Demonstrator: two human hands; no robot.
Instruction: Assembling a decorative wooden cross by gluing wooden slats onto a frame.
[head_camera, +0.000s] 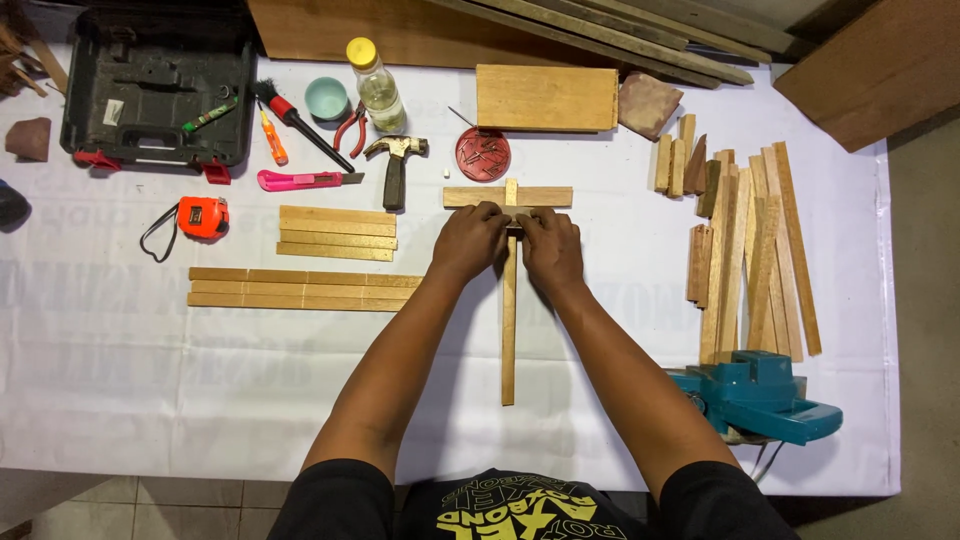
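A long thin wooden strip (509, 330) lies lengthwise on the white table cover, running away from me. Across its far end sits a short wooden crosspiece (545, 196), forming a cross shape. My left hand (468, 240) and my right hand (549, 246) press side by side on the strip just below the crossing, fingertips meeting over a small piece of wood there. What lies under the fingers is hidden.
Left of the hands lie two stacks of wooden slats (300, 288) (337, 232), a tape measure (203, 216), utility knife (305, 179), hammer (396, 165), pliers, bottle (377, 87), red dish of nails (482, 153) and open tool case (155, 85). Right: many strips (752, 260), wood board (546, 97), teal power tool (760, 395).
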